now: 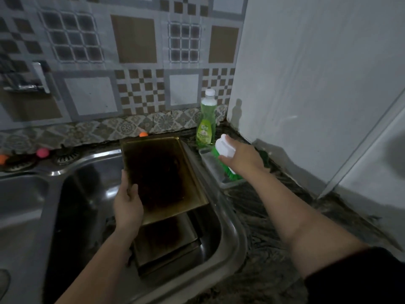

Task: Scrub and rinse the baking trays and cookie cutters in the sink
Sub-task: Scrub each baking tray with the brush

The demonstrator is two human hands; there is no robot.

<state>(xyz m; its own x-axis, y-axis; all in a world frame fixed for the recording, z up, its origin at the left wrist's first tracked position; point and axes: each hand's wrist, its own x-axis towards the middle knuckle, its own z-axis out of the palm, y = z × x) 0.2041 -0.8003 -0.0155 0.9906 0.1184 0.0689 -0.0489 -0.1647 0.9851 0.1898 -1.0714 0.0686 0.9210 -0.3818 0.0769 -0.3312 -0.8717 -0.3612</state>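
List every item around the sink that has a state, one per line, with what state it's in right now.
Upper baking tray: tilted over the sink, stained dark, gripped by the left hand.
Lower baking tray: lying in the sink basin, also stained.
Scrub brush: held in the right hand, bristles over the soap dish.
Dish soap bottle: upright, capped, mostly full.

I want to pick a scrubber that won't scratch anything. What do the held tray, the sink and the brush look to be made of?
Tray: metal with a golden rim, centre burnt dark and matt.
Sink: looks like stainless steel, brushed grey with soft reflections.
Brush: seemingly plastic, smooth white grip above green bristles, held in the right hand.
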